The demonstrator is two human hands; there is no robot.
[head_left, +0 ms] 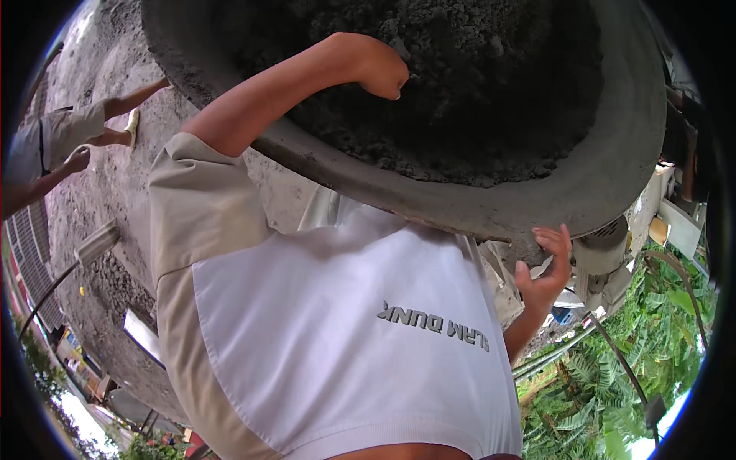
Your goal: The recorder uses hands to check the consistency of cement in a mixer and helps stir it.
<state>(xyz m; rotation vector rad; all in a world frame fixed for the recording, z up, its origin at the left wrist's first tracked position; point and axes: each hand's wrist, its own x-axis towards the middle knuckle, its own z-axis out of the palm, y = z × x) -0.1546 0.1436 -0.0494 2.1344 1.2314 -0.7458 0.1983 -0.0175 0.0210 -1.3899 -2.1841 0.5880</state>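
My left hand (pixel 381 70) is curled into a fist above the dark mouth of a large round grey drum, which looks like a concrete mixer drum (pixel 452 201). What the fist holds, if anything, is hidden. Rough dark grey material (pixel 452 46), like wet mortar or concrete, lies inside the drum. By the drum's near right edge, my right hand (pixel 546 268) has its fingers apart and slightly curled, with nothing visible in it. Its fingertips are close to the rim; whether they touch it I cannot tell.
Another person (pixel 69 138) stands at the far left on the grey ground (pixel 100 184), with bare lower legs. A metal grating (pixel 34 253) and a pale board (pixel 143 335) lie at the left. Green plants (pixel 606 383) grow at the lower right.
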